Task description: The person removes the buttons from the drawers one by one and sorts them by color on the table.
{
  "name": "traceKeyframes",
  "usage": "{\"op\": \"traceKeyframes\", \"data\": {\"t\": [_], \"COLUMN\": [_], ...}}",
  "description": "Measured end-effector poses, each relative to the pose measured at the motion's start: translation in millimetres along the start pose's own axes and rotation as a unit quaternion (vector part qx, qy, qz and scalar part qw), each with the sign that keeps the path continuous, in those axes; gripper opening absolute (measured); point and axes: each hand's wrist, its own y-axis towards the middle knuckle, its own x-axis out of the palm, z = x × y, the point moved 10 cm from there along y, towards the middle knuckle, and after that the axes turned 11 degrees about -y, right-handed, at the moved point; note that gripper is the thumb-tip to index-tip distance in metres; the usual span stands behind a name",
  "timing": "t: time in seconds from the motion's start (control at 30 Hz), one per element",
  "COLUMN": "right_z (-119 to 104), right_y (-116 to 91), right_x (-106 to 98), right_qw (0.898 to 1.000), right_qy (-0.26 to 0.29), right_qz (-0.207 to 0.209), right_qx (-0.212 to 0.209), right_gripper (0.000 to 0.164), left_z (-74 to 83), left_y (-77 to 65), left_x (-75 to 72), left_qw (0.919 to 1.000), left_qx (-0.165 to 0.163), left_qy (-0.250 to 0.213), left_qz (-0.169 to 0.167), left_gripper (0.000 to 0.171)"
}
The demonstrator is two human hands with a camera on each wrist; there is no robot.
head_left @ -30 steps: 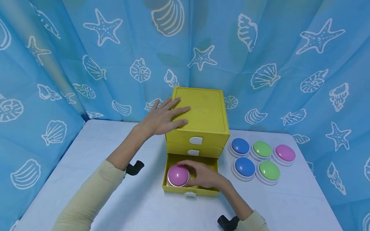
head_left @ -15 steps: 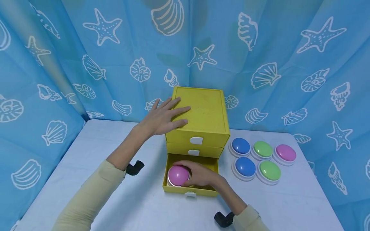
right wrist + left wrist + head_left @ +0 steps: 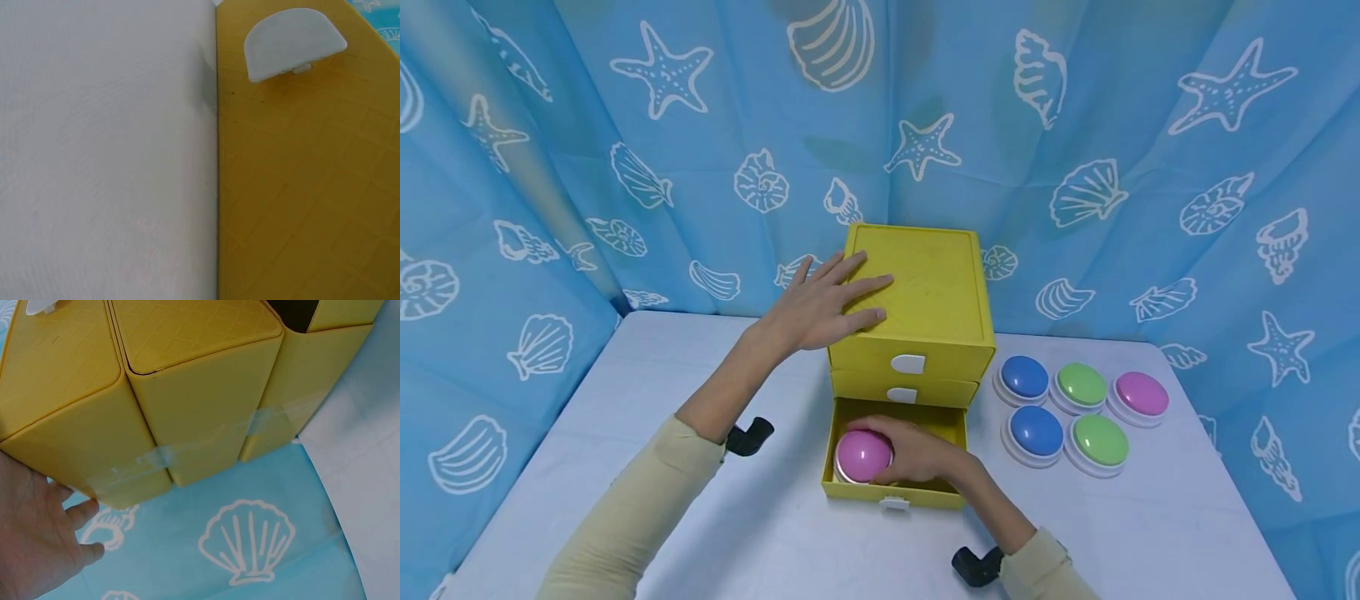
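Note:
Inside the pulled-out bottom drawer (image 3: 955, 498) of a yellow drawer unit (image 3: 928, 283) sits a pink dome-topped push button (image 3: 862, 456) with a white base. My right hand (image 3: 917, 452) grips this button from its right side, thumb towards the front and fingers at the back. Its fingertips are partly hidden behind the dome. My left hand (image 3: 820, 306) rests on the unit's top at the left edge, fingers spread. The left wrist view shows the same left hand (image 3: 37, 531) against the unit's yellow side (image 3: 200, 419). Only the drawer front (image 3: 300, 187) and white handle (image 3: 294, 44) fill the right wrist view's right half.
Right of the unit, several similar buttons stand on the white table (image 3: 700, 517): blue ones (image 3: 1036, 432), green ones (image 3: 1100, 441) and a pink one (image 3: 1142, 394). Two upper drawers are closed, with white handles (image 3: 908, 364). A blue shell-patterned curtain (image 3: 715, 167) hangs behind.
My right hand has shifted slightly left and closed in around the pink button in the drawer. The left hand keeps its place on the unit.

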Motion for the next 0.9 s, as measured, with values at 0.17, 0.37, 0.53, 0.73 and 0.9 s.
{"op": "traceKeyframes", "data": {"t": [0.17, 0.37, 0.53, 0.73, 0.9], "right_z": [-1.1, -5.7, -10.5, -13.0, -15.1], "right_y": [-4.6, -12.1, -20.8, -34.0, -44.0], "right_x": [-3.6, -12.2, -21.1, -34.8, -45.5], "right_qw": [1.0, 1.0, 1.0, 0.999, 0.998], "right_qy": [0.008, 0.011, 0.007, 0.003, 0.017], "right_qz": [0.005, 0.013, 0.021, 0.04, 0.051], "right_qx": [0.001, -0.006, -0.004, 0.015, 0.025], "right_gripper": [0.068, 0.07, 0.072, 0.075, 0.077], "left_z": [0.3, 0.2, 0.1, -0.5, 0.5], "left_y": [-0.6, -1.0, -0.6, -0.3, -0.7], "left_x": [-0.5, -1.3, -1.8, -0.2, -0.9], "left_qw": [1.0, 1.0, 1.0, 1.0, 1.0], "left_qx": [-0.001, 0.001, 0.004, 0.004, 0.007], "left_qy": [0.0, 0.002, 0.001, 0.0, -0.001], "left_qz": [0.0, 0.002, 0.004, 0.003, 0.006], "left_gripper": [0.063, 0.063, 0.063, 0.064, 0.063]}}
